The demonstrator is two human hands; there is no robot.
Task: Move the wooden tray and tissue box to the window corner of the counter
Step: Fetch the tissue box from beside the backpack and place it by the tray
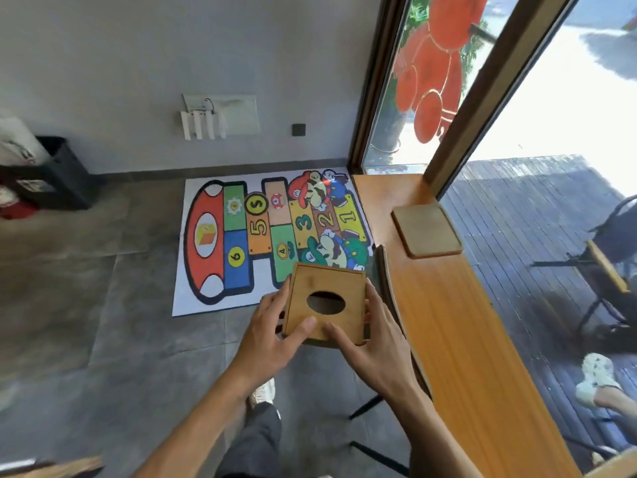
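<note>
Grey floor tiles fill the left and centre of the frame, with a colourful hopscotch mat (272, 241) lying flat near the far wall. Along the right side runs a long orange-brown wooden counter (458, 332), set against a large window (537, 108) whose dark frame meets the counter at the upper right.

Wooden tray (426, 230): lies flat on the counter near its far end, just beside the base of the window frame, square with rounded corners.

Tissue box (327, 300): a light wooden box with an oval opening in its top face, held in the air at centre frame, left of the counter's edge and above the floor, apart from the tray.

Left hand (272, 334): grasps the box's left side, thumb laid on the top face, fingers curled round the edge.

Right hand (374, 343): grasps the box's right side, thumb on the top near the oval opening, fingers wrapped along the right wall.

A dark bin (63, 174) stands against the wall at the left edge.
</note>
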